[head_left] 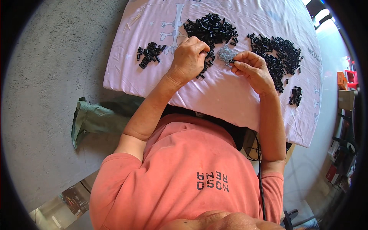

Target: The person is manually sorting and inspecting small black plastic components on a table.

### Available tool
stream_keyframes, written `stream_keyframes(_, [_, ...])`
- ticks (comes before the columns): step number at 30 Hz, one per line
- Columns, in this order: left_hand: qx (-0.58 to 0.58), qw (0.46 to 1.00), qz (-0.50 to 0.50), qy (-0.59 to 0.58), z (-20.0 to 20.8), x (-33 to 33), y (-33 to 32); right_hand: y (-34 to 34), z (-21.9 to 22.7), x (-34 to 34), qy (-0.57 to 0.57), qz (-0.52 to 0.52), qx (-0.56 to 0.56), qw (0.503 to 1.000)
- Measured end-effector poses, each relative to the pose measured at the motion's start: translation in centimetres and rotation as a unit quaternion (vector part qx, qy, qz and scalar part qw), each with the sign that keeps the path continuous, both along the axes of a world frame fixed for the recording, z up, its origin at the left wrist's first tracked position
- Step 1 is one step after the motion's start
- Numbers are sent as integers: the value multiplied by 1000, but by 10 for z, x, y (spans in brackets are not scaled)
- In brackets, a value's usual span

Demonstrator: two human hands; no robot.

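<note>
My right hand [253,69] pinches a small black cylindrical piece [231,61] between thumb and fingertips, beside a little heap of tiny silver metal parts [225,53]. To its left, my left hand [188,57] is closed with curled fingers; what they hold is hidden. Just beyond the left hand lies a big pile of short black cylindrical pieces [211,28], with a narrow trail of them [207,66] running toward me. Another broad pile of black pieces [280,55] spreads out right of my right hand.
A pink patterned cloth [226,99] covers the table. Smaller clusters of black pieces lie at the left [149,53] and near the right edge [295,96]. Thin pale sticks [134,19] rest at the far left. Green fabric [99,117] hangs beside the table, and a black cable [260,176] runs past my right arm.
</note>
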State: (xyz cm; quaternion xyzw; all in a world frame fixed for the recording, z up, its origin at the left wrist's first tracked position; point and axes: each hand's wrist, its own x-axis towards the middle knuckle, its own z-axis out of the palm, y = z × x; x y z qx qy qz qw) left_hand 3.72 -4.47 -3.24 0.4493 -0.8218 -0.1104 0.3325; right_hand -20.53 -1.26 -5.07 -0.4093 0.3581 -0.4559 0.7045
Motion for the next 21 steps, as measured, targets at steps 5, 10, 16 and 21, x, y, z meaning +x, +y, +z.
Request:
stream_keyframes(5, [-27,998,-18,-51,-3,-12,-4,0,0,0,3,-5,-1,1000])
stream_keyframes(10, [-40,994,-16,-102,-5,-14,-6,-1,-2,-1,6,-6,-5,1000])
stream_keyframes(16, [-19,994,-6,-110,-2,-10,-3,-1,1,0,6,-4,-2,1000])
stream_keyframes(21, [-1,996,-27,-89,0,-15,6,0,2,1,23,-9,-3,1000])
